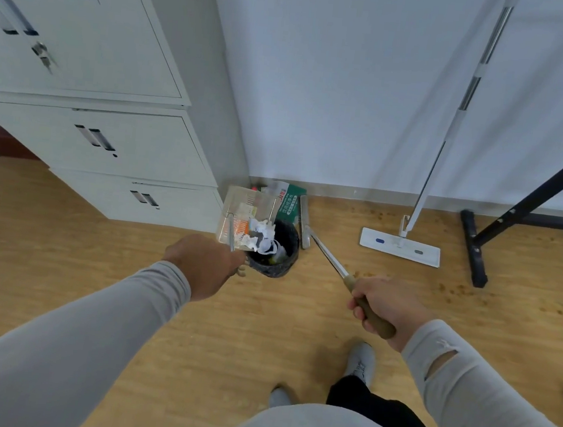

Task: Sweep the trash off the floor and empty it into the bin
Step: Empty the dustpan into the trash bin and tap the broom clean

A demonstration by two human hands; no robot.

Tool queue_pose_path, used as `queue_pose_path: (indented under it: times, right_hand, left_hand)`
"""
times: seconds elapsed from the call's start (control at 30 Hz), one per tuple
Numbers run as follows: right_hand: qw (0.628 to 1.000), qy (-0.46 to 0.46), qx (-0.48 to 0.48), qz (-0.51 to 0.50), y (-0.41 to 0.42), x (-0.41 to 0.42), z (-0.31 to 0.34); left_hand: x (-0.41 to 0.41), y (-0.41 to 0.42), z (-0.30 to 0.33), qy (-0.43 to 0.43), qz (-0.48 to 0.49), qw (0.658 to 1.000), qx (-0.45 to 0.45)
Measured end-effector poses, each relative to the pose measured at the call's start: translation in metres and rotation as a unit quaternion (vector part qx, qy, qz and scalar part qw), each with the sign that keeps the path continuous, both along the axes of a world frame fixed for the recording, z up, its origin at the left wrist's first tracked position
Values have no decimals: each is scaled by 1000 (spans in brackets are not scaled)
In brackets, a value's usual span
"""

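Left hand (207,264) gripping dustpan (243,216), tilting crumpled paper (260,236) over bin (275,247); right hand (381,307), at four o'clock, clasping broom handle (371,315).

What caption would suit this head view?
Left hand tips a clear dustpan of crumpled paper over the black bin; right hand holds the broom.

Even, soft indoor light fills the frame, casting faint shadows on the wall (354,82) at upper right. Wide-angle distortion bends the cabinet (78,90) at upper left; overall detail is slightly soft, without glare.
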State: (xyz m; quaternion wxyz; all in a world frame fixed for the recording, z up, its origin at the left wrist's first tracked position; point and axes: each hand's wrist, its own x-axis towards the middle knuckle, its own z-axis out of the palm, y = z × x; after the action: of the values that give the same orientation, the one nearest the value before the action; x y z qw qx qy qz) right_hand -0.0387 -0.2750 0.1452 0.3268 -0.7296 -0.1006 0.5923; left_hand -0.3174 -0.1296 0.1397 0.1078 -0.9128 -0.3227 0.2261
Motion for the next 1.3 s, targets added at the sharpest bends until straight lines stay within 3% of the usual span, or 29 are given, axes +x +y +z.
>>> queue_pose_path:
  times: [0.43,1.3]
  right_hand:
    - [1000,-2,-4,1,-3,-8,3]
    - [1000,-1,-8,2,-5,-7,-1]
  left_hand:
    - [-9,4,3,-23,0,1000,-5]
    - [-9,-1,10,10,-20,1000,10]
